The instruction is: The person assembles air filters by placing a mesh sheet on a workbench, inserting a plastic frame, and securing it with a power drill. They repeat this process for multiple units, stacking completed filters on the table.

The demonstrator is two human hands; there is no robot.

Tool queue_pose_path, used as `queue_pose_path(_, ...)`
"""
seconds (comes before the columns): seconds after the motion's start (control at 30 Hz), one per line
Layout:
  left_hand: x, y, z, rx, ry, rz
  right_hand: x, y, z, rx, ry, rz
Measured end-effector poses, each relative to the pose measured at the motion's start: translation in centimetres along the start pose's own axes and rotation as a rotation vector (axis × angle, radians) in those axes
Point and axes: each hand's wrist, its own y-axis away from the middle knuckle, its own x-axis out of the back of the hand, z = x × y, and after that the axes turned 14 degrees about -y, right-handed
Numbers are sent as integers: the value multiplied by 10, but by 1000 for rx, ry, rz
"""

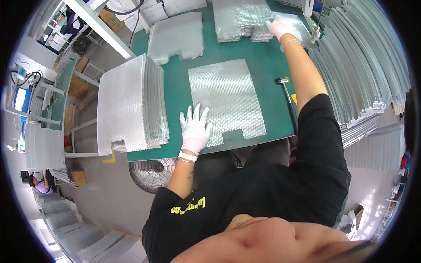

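A silvery honeycomb-textured sheet [226, 94] with a notch in its near edge lies flat on the green tabletop [177, 79]. My left hand [195, 129], in a white glove with a pink cuff, rests by the sheet's near left edge, fingers spread and holding nothing. Stretched far forward, my right hand [279, 28] wears a similar glove. It is at the right edge of a far stack of the same sheets [241, 19], thumb apart from the fingers; its fingertips are small and partly hidden. Another pale sheet [297, 28] lies just right of that hand.
A tall stack of sheets [125, 103] stands at the table's left, with a lower stack [177, 37] behind it. A mallet [288, 98] lies near the right edge. Many long metallic strips [359, 57] fill the right side. Below the front edge is a floor fan [153, 173].
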Motion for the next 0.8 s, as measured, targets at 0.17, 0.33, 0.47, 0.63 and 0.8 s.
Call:
queue_pose_path(0.17, 4, 1, 1, 9, 17, -25, -5, -7, -25, -120, 167, -135)
queue_pose_path(0.33, 4, 2, 1, 11, 0, -37, 4, 9, -44, -134, 174, -174)
queue_pose_path(0.47, 4, 3, 0, 16, 9, -33, -4, -2, -42, -214, -47, -133)
queue_pose_path(0.63, 5, 0, 0, 9, 20, -37, -22, 0, -28, -88, -109, 8)
queue_pose_path(0.8, 2, 2, 0, 19, 28, -15, 9, 32, -62, -200, -84, -41)
